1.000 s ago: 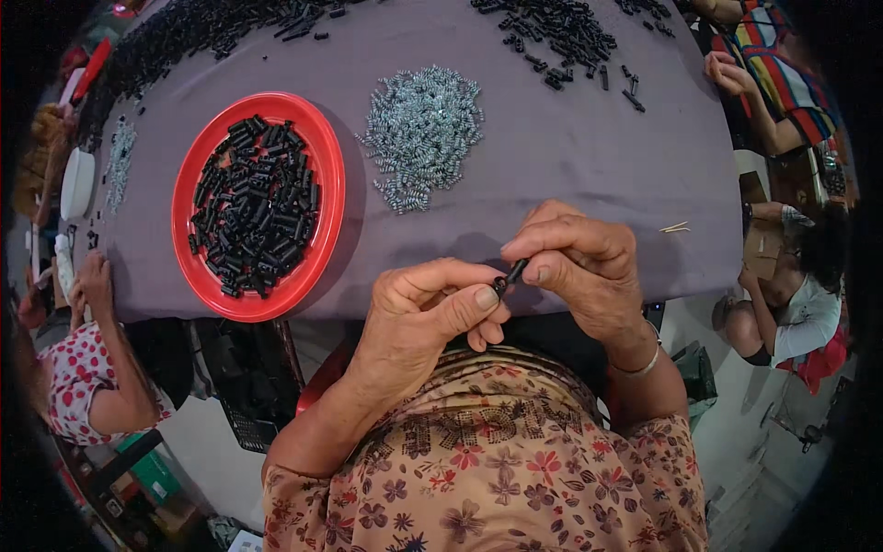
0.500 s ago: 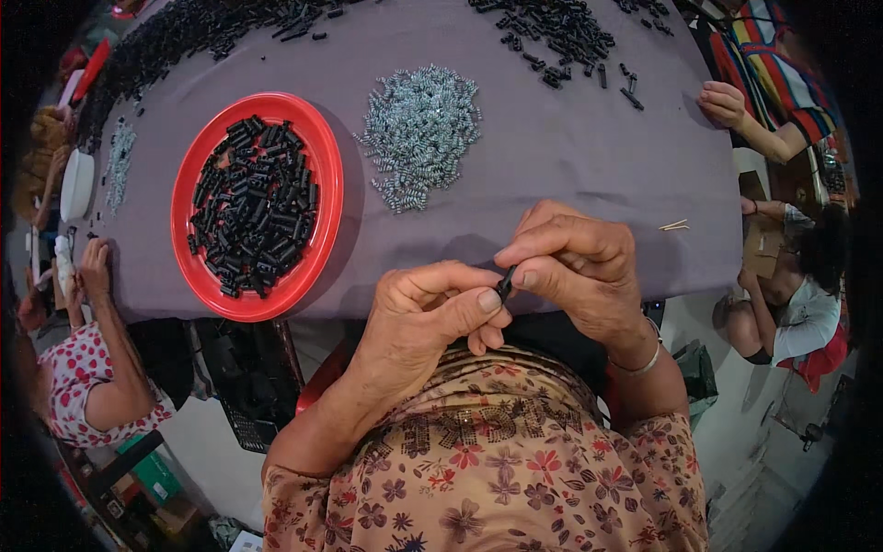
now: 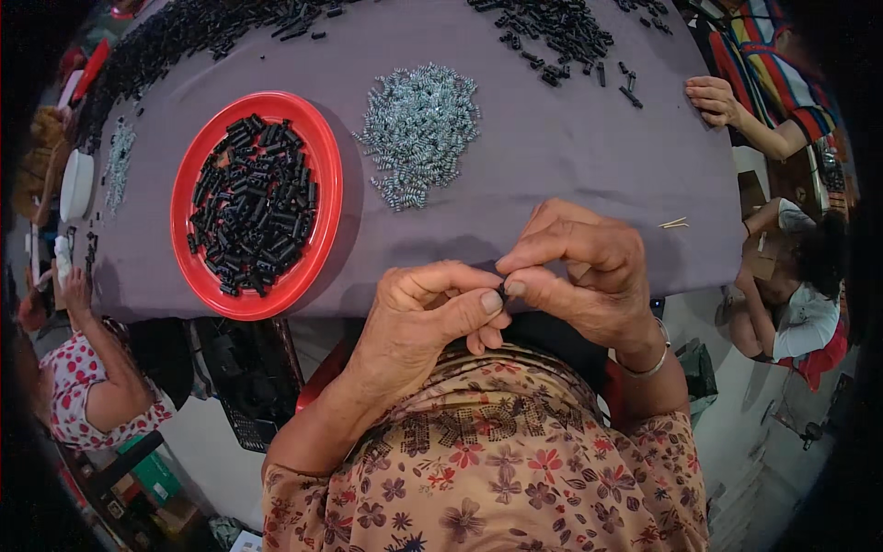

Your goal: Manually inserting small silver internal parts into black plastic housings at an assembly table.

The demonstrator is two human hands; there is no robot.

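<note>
My left hand [image 3: 428,308] pinches a small black plastic part [image 3: 502,293] between thumb and forefinger, just beyond the table's near edge. Against it from the other side comes my right hand [image 3: 589,271], its thumb and forefinger closing at the part's upper end. Most of the part is hidden by the fingertips. Ahead of my hands lies a pile of small silvery coil springs [image 3: 418,133]. To the left, a red oval tray [image 3: 334,184] holds many short black plastic tubes [image 3: 253,207] like those heaped further back.
Loose black parts [image 3: 561,37] are heaped along the far side of the grey cloth-covered table [image 3: 570,138]. Two thin yellowish sticks [image 3: 674,224] lie at the right. A co-worker's hand [image 3: 716,101] rests at the right edge; another person's arm [image 3: 115,368] is at the left.
My right fingers have shifted slightly around the black part, and less of it shows. The right co-worker's hand has moved further over the table; the left co-worker's hand has drawn back.
</note>
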